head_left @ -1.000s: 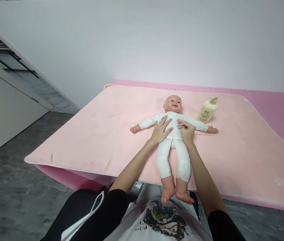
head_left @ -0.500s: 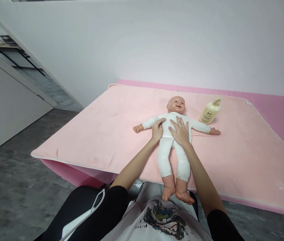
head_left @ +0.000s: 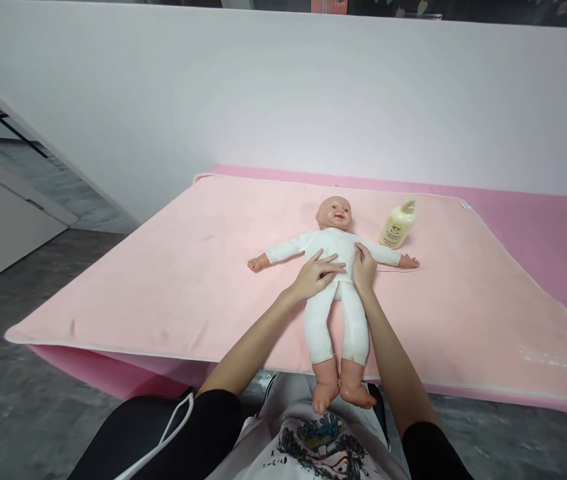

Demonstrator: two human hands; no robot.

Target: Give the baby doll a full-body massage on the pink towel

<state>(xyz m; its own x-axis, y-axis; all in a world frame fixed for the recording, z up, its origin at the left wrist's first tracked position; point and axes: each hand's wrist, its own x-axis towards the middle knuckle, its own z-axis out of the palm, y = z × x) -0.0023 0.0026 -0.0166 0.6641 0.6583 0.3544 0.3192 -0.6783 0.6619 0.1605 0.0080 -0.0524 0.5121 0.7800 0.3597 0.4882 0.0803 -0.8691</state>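
Note:
A baby doll (head_left: 336, 240) in a white one-piece suit lies on its back, arms stretched out sideways and bare feet toward me. My left hand (head_left: 317, 275) rests across the doll's belly, its fingers extended and a little apart. Against the other side of the torso, my right hand (head_left: 364, 268) is curved around the doll's flank with the fingers close together; part of them is hidden. Just beyond the doll's arm on the right is a pale yellow pump bottle (head_left: 394, 228) with dark print.
A light pink blanket (head_left: 173, 267) is spread under the doll, over a darker pink surface (head_left: 528, 233). A white wall (head_left: 283, 93) rises behind. The doll's feet reach past the front edge. Grey floor (head_left: 3, 407) shows at the left.
My left hand has moved from the doll's side onto its belly, fingers extended. My right hand has slid from the belly to the other flank. The head view has shifted slightly.

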